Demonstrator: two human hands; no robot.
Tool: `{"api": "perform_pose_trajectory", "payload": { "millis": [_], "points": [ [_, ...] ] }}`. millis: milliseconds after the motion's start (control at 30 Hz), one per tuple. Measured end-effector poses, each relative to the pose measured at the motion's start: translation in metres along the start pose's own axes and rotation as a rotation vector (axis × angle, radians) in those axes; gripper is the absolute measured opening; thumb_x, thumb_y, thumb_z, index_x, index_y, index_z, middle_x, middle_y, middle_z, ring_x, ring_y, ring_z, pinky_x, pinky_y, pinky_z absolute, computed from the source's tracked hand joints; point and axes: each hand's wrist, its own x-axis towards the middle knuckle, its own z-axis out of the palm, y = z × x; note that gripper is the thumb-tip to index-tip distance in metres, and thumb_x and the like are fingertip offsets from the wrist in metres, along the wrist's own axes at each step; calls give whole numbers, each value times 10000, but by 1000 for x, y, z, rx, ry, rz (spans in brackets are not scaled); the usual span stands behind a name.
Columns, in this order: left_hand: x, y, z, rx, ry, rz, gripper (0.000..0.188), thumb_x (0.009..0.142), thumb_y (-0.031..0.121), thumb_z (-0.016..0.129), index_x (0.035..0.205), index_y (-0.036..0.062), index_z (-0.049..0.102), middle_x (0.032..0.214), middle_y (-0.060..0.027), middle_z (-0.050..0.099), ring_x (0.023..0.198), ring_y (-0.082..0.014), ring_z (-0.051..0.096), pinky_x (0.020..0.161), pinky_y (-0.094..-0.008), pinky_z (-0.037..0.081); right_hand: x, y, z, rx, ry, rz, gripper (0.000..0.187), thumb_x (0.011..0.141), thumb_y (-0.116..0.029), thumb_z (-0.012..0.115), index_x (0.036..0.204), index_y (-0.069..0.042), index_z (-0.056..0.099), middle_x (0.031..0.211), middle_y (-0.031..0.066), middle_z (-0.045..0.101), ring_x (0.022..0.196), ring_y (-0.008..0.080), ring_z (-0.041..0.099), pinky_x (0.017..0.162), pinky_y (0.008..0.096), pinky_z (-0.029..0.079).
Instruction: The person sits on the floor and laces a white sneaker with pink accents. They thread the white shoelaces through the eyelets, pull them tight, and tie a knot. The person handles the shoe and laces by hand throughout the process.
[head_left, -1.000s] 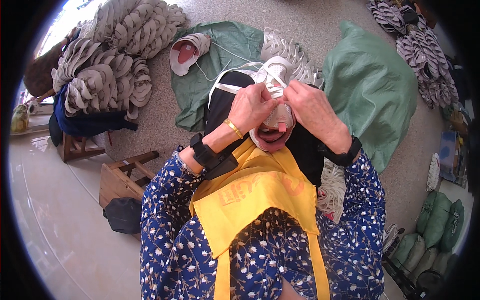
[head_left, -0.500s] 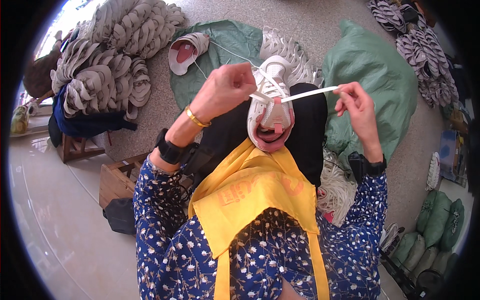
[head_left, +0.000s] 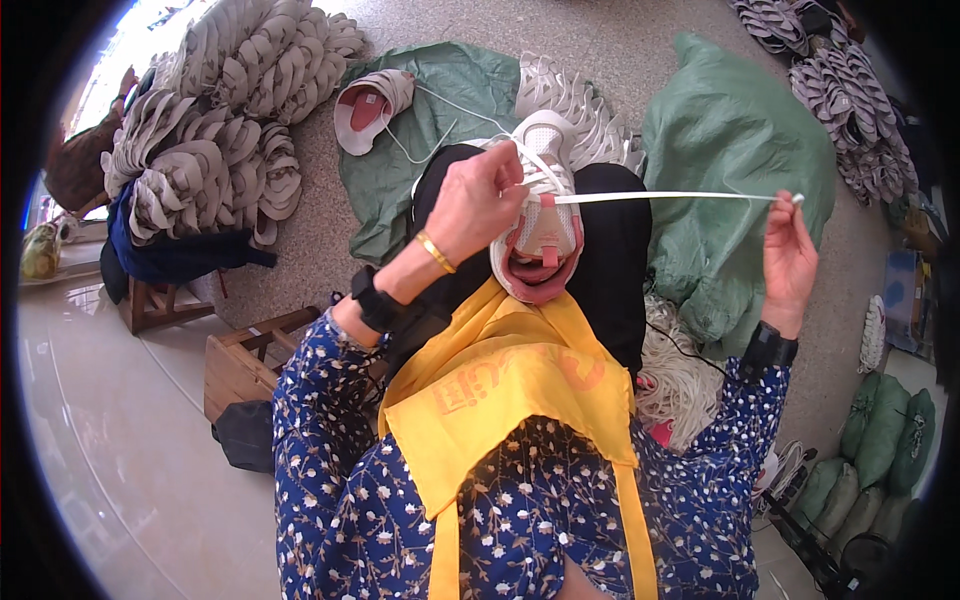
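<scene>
A white sneaker with pink lining [head_left: 540,240] rests on my lap between my knees, toe pointing away from me. From the pink loop on its tongue a white shoelace [head_left: 665,196] stretches taut to the right. Out at that lace's end is my right hand [head_left: 790,255], thumb and forefinger pinched on it. My left hand [head_left: 475,205] is closed at the sneaker's left eyelets, gripping lace there; its fingertips are partly hidden. More lace crosses the upper part of the shoe.
A second white shoe [head_left: 373,110] lies on green sheeting [head_left: 430,85] ahead. Stacked shoe uppers [head_left: 200,170] stand at the left, near a wooden stool [head_left: 240,370]. On the right are a green sack [head_left: 735,150] and a bundle of white laces [head_left: 675,375].
My right hand has moved outward to the right, drawing the lace out longer. My left hand has come down and in against the sneaker's left side.
</scene>
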Motion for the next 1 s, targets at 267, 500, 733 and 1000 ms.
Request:
{"api": "perform_pose_trajectory", "payload": {
  "millis": [267, 500, 733, 1000],
  "points": [
    [8, 6, 23, 48, 123, 223, 274, 800, 12, 719, 1030, 27, 570, 971, -127, 554, 712, -255, 606, 669, -379, 506, -42, -57, -84, -159, 204, -89, 193, 1043, 5, 537, 1206, 106, 558, 1161, 192, 611, 966, 195, 620, 836, 290, 562],
    [24, -13, 19, 127, -4, 395, 215, 820, -21, 649, 1008, 34, 560, 978, -149, 546, 802, -321, 595, 715, -409, 511, -47, 0, -92, -665, 325, 22, 186, 1045, -95, 598, 1186, 22, 629, 1041, 95, 681, 915, 137, 661, 805, 253, 565],
    [30, -3, 9, 184, -132, 477, 162, 818, 10, 666, 920, 41, 545, 898, -119, 570, 854, -339, 584, 776, -417, 498, -24, 91, -16, -1240, 192, 130, 263, 1011, -136, 664, 1236, -1, 667, 1097, 64, 724, 725, 98, 663, 646, 231, 556],
    [29, 8, 2, 116, -214, 535, 203, 775, -4, 680, 884, 37, 515, 831, -118, 585, 818, -347, 589, 742, -421, 488, -11, 166, 87, -1416, -236, 115, 167, 944, -82, 713, 1094, -12, 732, 926, 35, 741, 658, 74, 622, 579, 239, 490]
  ]
}}
